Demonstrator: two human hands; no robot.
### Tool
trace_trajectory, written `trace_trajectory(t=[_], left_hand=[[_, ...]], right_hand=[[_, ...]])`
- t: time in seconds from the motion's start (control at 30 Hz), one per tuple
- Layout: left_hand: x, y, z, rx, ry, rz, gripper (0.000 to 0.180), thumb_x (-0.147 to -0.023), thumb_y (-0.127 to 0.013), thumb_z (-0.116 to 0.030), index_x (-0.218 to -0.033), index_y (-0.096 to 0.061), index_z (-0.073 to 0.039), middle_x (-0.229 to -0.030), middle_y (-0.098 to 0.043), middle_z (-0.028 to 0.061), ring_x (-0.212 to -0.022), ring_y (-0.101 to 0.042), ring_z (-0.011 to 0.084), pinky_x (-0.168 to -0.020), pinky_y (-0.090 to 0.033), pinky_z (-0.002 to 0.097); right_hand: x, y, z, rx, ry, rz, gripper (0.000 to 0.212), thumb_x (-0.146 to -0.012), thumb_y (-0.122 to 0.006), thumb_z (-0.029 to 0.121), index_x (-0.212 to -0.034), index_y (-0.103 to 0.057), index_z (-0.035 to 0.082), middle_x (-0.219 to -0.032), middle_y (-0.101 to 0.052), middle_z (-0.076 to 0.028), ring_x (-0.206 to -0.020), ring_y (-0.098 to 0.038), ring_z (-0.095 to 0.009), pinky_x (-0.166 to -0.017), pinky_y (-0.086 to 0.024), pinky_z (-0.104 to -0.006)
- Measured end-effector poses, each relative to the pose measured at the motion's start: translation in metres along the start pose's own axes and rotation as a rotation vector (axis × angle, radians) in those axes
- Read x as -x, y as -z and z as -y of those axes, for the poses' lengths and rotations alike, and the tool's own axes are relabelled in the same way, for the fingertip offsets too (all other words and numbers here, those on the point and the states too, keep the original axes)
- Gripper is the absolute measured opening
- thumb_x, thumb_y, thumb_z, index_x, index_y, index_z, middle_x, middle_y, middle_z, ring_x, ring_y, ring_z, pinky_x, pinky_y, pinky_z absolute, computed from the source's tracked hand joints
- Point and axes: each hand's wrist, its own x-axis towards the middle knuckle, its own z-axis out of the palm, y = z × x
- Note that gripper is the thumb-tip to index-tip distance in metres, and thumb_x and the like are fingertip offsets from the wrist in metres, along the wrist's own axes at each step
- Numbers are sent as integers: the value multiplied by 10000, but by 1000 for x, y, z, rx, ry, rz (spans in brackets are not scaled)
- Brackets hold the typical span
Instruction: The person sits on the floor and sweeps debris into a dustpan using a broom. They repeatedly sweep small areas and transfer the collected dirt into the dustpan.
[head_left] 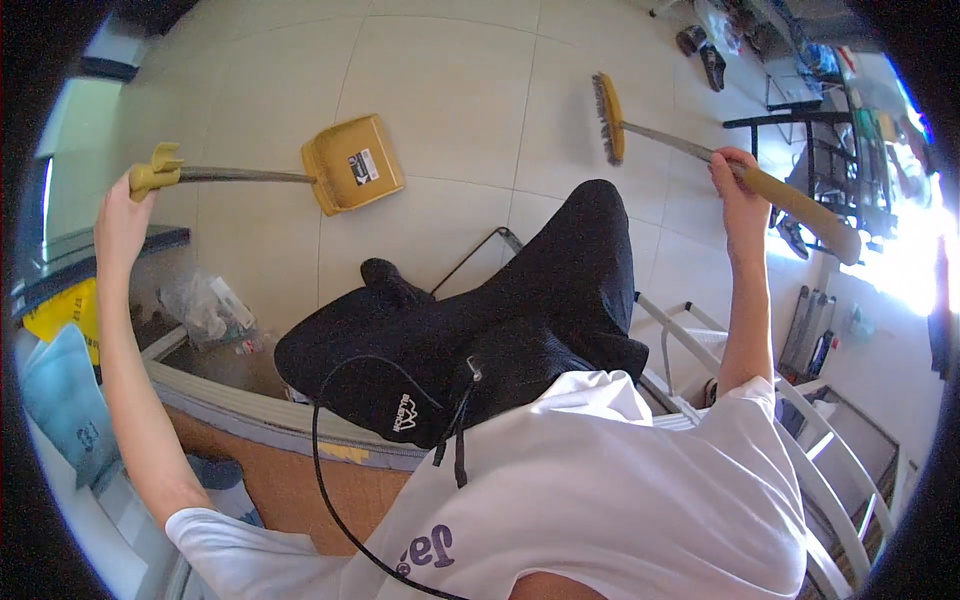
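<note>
My left hand (130, 205) is closed round the yellow grip at the top of a long-handled dustpan (338, 150). Its yellow pan, with a white label, is out over the tiled floor at the far left of centre. In my right hand (738, 185) is a broom (668, 136), gripped on the handle near its padded yellow end. The broom's yellow head with dark bristles is at the far right of centre, apart from the dustpan. Whether either head touches the floor I cannot tell.
Dark shoes (712, 65) lie at the far right, near a black metal chair (850, 165). A white metal ladder (815, 450) leans at my right. Beside my left arm are a clear plastic bag (205, 308) and a yellow bag (65, 312). A door track (260, 415) runs behind my legs.
</note>
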Motion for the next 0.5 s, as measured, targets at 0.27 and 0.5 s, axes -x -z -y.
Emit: trace_trajectory(t=[0.27, 0.5], left_hand=[[-81, -4, -80, -5, -152, -17, 393, -789, -622, -110, -1164, -551, -18, -1051, -604, 214, -992, -567, 370, -821, -454, 403], [-140, -24, -70, -115, -309, -89, 464, -762, -638, -112, -1200, -513, -25, -1073, -594, 184, -1046, -541, 348, -868, -445, 398]], right_hand=[[-4, -1, -38, 158, -93, 71, 266, -822, -668, 255, -955, -605, 34, -779, -606, -57, -739, -548, -124, -703, -451, -271], [-18, 0, -15, 392, -65, 397, 240, -844, -603, 251, -942, -584, 34, -807, -614, -91, -755, -569, -176, -719, -458, -309]])
